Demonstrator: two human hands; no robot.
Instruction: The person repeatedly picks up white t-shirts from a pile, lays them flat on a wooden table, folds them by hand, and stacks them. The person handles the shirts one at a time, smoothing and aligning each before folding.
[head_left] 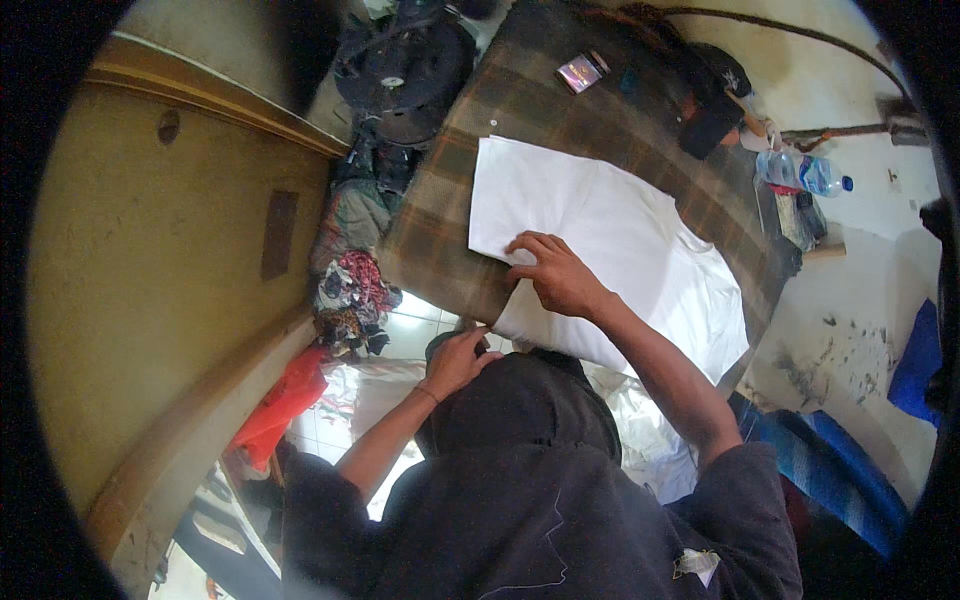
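Observation:
A white T-shirt (pixel 620 250) lies flat on a table covered with a brown plaid blanket (pixel 520 110). My right hand (pixel 555 275) rests palm down on the shirt's near left edge, fingers spread, next to a fold. My left hand (pixel 455 360) is at the table's near edge, just below the shirt's corner. Its fingers are curled, and what they grip is hidden. My dark sleeves and dark top (pixel 530 480) fill the lower middle of the view.
A plastic water bottle (pixel 805 172), a small shiny packet (pixel 582 72) and dark items (pixel 715 110) sit at the table's far end. Piled clothes (pixel 350 280) and an orange cloth (pixel 285 400) lie left of the table by a yellow wall (pixel 150 280). Blue fabric (pixel 850 470) lies at the right.

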